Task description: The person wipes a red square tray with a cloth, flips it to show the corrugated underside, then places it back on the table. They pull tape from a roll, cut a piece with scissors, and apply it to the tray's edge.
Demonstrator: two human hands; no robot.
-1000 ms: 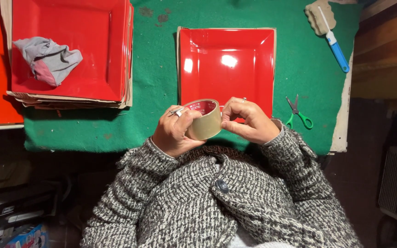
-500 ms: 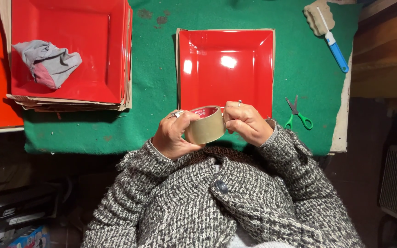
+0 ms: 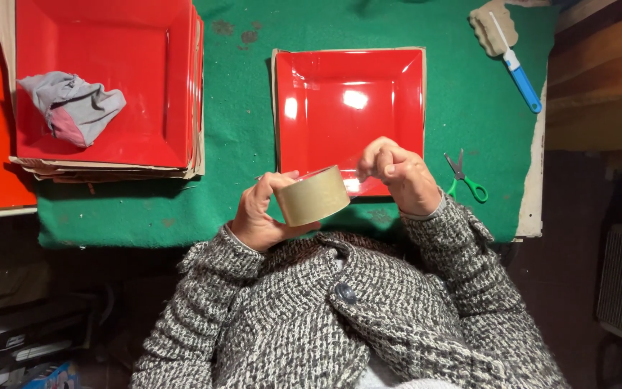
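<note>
Red plate stack point(image 3: 174, 86), far left on the green felt mat point(image 3: 239, 144) — square, glossy, a crumpled grey-and-pink cloth point(image 3: 70, 106) lying in the top one.

Left hand point(image 3: 257, 216) — closed around the tape roll point(image 3: 312, 196), thumb across the near face, fingers wrapped behind. The roll sits just above the mat's near edge, in front of the chest.

Tape roll, tan, clear film — judged light and rigid as a ring, best held by its rim or through the core; the free strip is thin, floppy and sticky, likely to cling to itself if let slack.

Right hand point(image 3: 401, 173) — fingertips pinched on the pulled-out clear end, which runs from the roll up to the grip, taut, over the near edge of the single red plate point(image 3: 350, 101).

Green-handled scissors point(image 3: 466, 176), just right of that hand. Blue-handled brush point(image 3: 512, 54), far right corner.
</note>
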